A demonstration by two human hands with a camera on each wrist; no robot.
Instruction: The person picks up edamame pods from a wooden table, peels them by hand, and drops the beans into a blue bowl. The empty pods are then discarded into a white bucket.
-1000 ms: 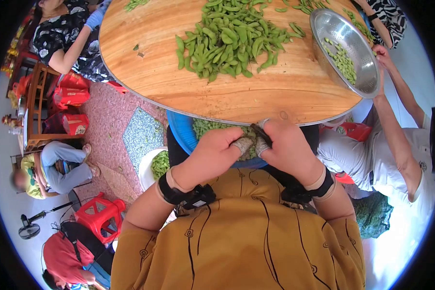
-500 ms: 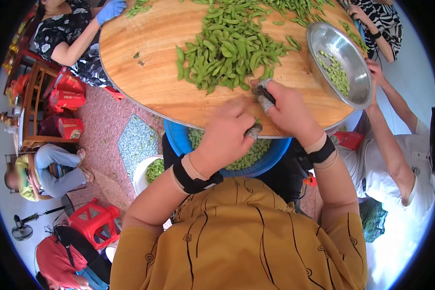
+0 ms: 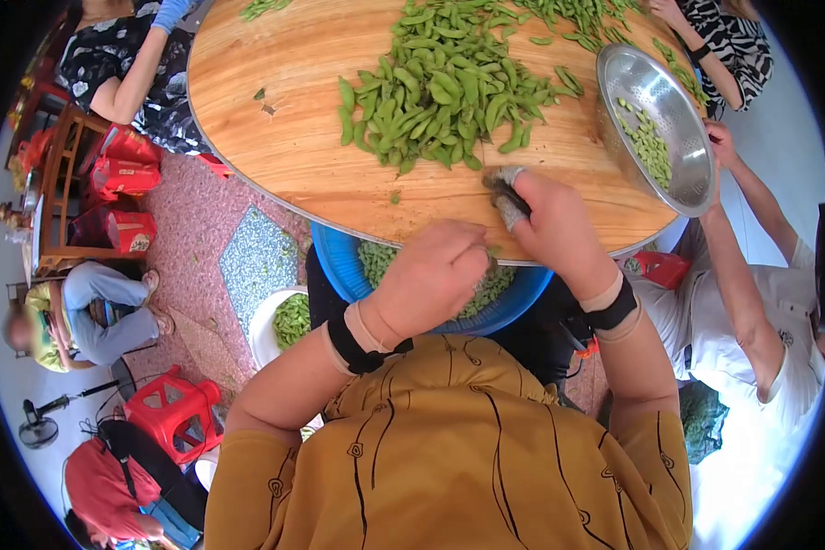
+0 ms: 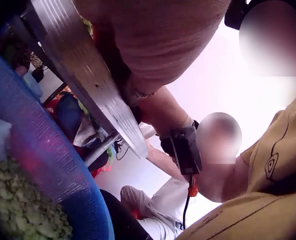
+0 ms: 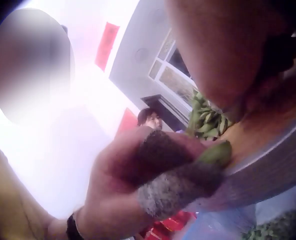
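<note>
My left hand [image 3: 435,275] is over the table's near edge, with its fingers curled. In the right wrist view its grey-wrapped thumb and finger pinch a green soybean pod [image 5: 218,152]. My right hand [image 3: 559,218] is over the tabletop, to the right and slightly farther forward. Between its grey-wrapped finger and thumb it grips a dark narrow object [image 3: 510,194], whose kind is unclear. Just beyond it lies a heap of green pods [image 3: 449,87] on the round wooden table [image 3: 284,156]. Below the hands, a blue basket [image 3: 332,266] holds shelled beans [image 4: 25,205].
A metal colander [image 3: 683,128] with some beans stands at the table's right, beside a person's hand. White bucket [image 3: 264,330] with green contents stands at the lower left. A red stool [image 3: 170,412] is on the floor, and other people sit around.
Both hands have gone from together over the basket to apart, the right forward over the tabletop. Since half a second ago the left has shifted slightly down. A small green bit now lies on the tabletop.
</note>
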